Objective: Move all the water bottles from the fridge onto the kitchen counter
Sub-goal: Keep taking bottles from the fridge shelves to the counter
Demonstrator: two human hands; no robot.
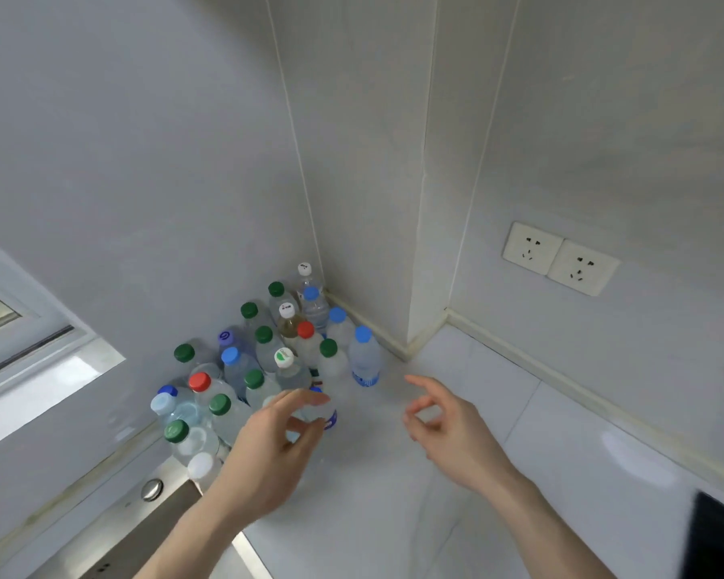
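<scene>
A crowd of clear plastic water bottles (268, 361) stood upright on the white kitchen counter (393, 474), packed into the corner where two pale grey walls met. They were round, ribbed and see-through, with screw caps in green, blue, red and white. One blue-capped bottle (364, 357) with a blue label band stood at the right edge of the cluster, just beside the cream sealant strip along the wall foot. A bottle holding yellowish liquid (288, 323) sat deep inside the cluster, toward the corner.

The left hand (268, 449) hovered at the near edge of the cluster, fingers loosely spread and slightly bent around a bottle with a blue band (329, 417); whether the fingers actually gripped or only touched it could not be told, since motion blur and the hand itself hid the contact. The right hand (444, 428) was to the right of the cluster, apart from every bottle, released and holding nothing, fingers relaxed and lightly curled.

The counter was glossy and smooth, with faint pale veining. Left of the cluster lay a brushed steel sink edge (143, 520) with a round metal button (151, 489). Farther left was a white window frame (26, 328). On the wall to the right of the cluster sat a white double socket (561, 259). A dark object (719, 537) showed at the counter's near right edge, too cropped to identify.
</scene>
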